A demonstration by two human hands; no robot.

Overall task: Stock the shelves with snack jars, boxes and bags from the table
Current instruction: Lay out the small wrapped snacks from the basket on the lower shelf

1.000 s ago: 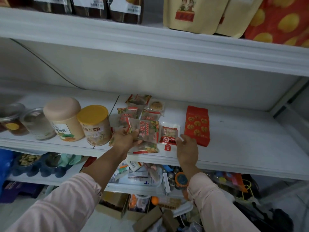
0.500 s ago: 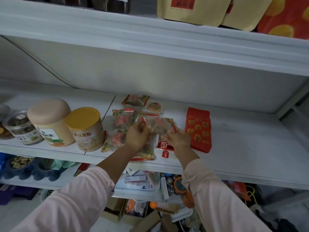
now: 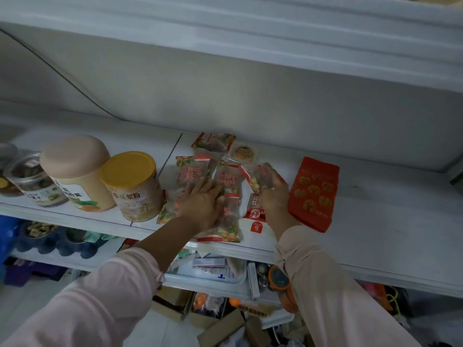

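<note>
Reaching over the front lip of the shelf, I press my left grip flat on the front packets. Its fingers are straight and clasp nothing. Just to its right, my right grip is clenched on the near end of the clear snack bag.

That bag runs away from my right grip, its long axis slanting back and to the left, so its far end leans toward the middle packet. The red bag lies just to the right, pointing nearly straight back.

I judge the bag belongs in the strip between those two. My right grip is the nearer one and must swing the far end rightward to match the red bag. Beyond, the back packet lies near the wall.
</note>
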